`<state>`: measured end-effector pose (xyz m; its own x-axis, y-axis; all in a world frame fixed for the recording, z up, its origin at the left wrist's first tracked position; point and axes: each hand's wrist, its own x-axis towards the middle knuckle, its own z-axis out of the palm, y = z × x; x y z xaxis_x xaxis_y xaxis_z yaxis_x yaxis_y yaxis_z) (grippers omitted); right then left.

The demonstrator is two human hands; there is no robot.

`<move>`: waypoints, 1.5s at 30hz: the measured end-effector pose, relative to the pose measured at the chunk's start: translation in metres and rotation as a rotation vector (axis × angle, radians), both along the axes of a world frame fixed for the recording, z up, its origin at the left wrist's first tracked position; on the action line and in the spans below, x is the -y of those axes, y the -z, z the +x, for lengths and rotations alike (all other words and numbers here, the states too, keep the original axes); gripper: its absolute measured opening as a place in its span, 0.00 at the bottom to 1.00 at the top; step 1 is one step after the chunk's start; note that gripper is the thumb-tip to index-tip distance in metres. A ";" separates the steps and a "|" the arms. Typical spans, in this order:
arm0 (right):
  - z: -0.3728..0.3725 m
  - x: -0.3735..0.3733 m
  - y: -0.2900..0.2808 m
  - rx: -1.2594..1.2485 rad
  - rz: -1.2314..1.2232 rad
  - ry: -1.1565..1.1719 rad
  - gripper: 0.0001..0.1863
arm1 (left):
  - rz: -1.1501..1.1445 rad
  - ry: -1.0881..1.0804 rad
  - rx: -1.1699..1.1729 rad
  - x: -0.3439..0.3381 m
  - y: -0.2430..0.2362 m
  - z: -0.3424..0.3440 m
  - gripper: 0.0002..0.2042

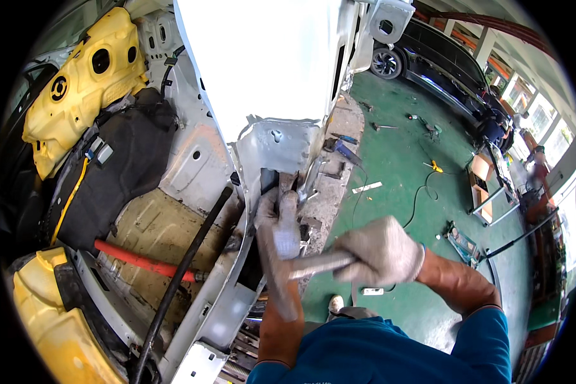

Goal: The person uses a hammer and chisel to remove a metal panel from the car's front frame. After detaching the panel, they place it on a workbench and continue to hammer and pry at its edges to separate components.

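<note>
Gloved right hand [379,251], clenched round hammer [278,274]

Auto body workshop, stripped vehicle shell [269,57], black car [443,69], scattered tools [432,130] (some corded), green floor [390,96]

White panel [269,57] glaring, blown out; hammer [276,272] motion-blurred (edges fisheye-warped).
</note>
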<state>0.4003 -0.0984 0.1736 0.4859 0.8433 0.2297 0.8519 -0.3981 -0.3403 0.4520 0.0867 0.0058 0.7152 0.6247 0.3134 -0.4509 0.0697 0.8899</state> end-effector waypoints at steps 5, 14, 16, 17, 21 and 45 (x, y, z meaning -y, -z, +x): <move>0.010 0.008 0.024 -0.200 -0.030 0.337 0.22 | -0.094 0.042 0.212 -0.004 0.006 0.004 0.14; 0.001 0.009 0.021 -0.230 0.032 0.247 0.20 | 0.079 -0.098 -0.008 -0.004 0.002 0.004 0.15; 0.003 0.008 0.021 -0.231 0.028 0.269 0.20 | 0.135 -0.145 -0.072 0.000 -0.008 -0.001 0.12; 0.004 0.006 0.020 -0.231 0.026 0.276 0.20 | 0.128 -0.147 -0.066 0.000 -0.016 -0.005 0.14; 0.007 -0.003 0.012 -0.223 0.011 0.276 0.20 | 0.087 -0.171 0.047 0.001 -0.016 0.000 0.17; -0.020 -0.038 -0.024 -0.164 -0.163 0.079 0.25 | -0.135 -0.203 0.029 0.023 -0.020 0.011 0.17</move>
